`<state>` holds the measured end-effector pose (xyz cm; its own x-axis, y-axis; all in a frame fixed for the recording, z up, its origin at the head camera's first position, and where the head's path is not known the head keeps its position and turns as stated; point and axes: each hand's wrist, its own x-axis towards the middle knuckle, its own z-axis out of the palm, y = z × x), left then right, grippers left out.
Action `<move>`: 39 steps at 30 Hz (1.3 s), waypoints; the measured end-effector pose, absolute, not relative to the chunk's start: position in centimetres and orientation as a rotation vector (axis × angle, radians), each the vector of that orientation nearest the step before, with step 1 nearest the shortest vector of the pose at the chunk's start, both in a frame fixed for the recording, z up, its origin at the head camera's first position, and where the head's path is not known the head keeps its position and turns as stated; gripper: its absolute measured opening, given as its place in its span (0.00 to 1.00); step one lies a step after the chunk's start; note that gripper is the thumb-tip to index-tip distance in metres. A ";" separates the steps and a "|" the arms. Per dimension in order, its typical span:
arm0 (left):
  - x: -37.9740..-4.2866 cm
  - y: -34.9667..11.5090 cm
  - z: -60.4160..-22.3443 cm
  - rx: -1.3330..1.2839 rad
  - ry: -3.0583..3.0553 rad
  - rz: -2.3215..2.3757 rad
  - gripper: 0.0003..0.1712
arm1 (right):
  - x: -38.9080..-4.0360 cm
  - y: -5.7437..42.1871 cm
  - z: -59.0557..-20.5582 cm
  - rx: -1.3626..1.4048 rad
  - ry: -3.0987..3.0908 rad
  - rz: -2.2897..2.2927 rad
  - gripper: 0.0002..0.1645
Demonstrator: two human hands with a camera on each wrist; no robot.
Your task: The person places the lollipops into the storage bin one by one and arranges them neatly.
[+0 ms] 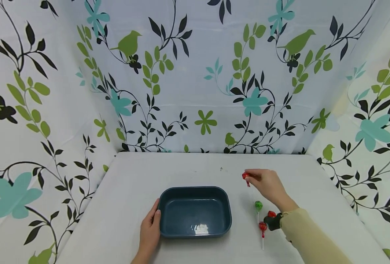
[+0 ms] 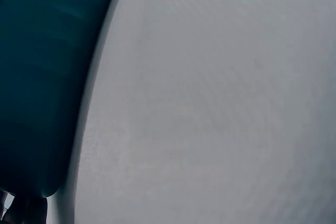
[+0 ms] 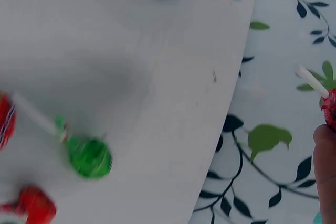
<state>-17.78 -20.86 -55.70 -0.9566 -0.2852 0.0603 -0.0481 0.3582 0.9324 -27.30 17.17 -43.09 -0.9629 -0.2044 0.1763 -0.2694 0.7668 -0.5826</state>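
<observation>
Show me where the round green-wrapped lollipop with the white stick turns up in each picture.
Head: the green lollipop lies below centre, towards the right.
Left wrist: not in it.
Right wrist: the green lollipop, lower left.
Shared landmark: the dark teal, glossy, rectangular tray, at lower centre, left edge and top edge respectively.

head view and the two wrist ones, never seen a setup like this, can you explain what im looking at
There is no robot here, just a person's bare left hand and right hand. The widest picture comes from a camera worn on the head, looking forward and down; the other two come from cameras on the wrists, so they look close up and oddly angled. On the white table sits a dark blue tray, with a green lollipop and two red lollipops to its right. The left hand touches the tray's left side; the right hand pinches another red lollipop.
</observation>
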 end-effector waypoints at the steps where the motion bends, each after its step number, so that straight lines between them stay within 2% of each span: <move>1: -17.8 -20.8 -55.7 0.296 -2.402 -1.651 0.27 | -27.6 16.0 -43.2 0.396 -2.860 0.995 0.20; 15: -18.5 -20.1 -55.9 0.292 -2.333 -1.613 0.24 | -29.1 4.9 -45.6 0.529 -2.842 1.229 0.17; 21: -18.3 -20.3 -56.1 0.318 -2.307 -1.678 0.25 | -29.1 1.5 -46.9 0.713 -2.867 1.256 0.13; 32: -17.9 -20.6 -56.1 0.314 -2.273 -1.712 0.25 | -29.1 -4.0 -48.1 1.141 -2.948 0.867 0.06; 39: -17.6 -20.9 -56.3 0.328 -2.265 -1.722 0.25 | -28.9 -7.0 -49.3 1.251 -3.013 0.592 0.06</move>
